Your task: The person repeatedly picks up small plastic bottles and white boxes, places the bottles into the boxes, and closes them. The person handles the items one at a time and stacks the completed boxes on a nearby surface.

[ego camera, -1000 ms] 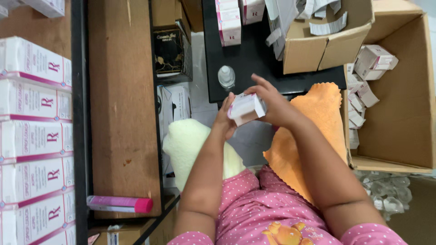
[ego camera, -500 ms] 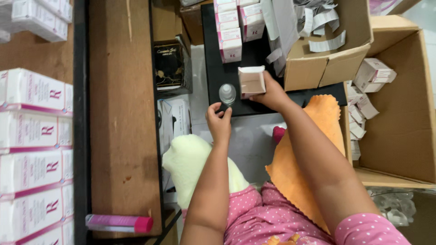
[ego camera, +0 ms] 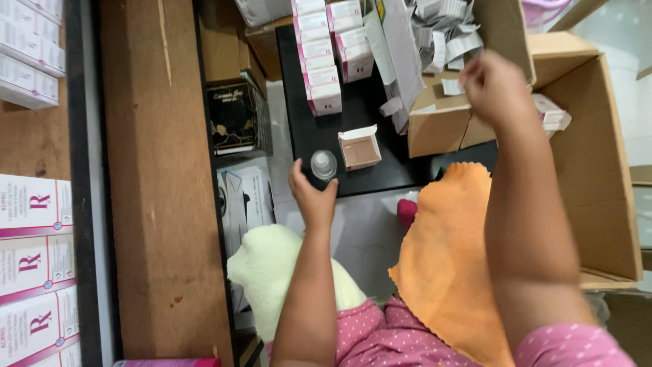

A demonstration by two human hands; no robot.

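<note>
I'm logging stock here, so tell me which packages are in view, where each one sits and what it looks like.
Open small carton: black tray, white outside, brown inside.
Closed cartons: rows farther up the tray, white with pink bands.
Stacked cartons: left edge, white and pink.
Big cardboard box: right side, brown, open.

My packing corner, seen from above

A tall brown wooden panel (ego camera: 159, 177) stands at my left, a black-framed shelf (ego camera: 81, 204) beyond it. Ahead sits a low black tabletop (ego camera: 319, 129) on pale grey floor (ego camera: 367, 234). Bright daylight falls on the white tiles (ego camera: 621, 81) at my right.
</note>
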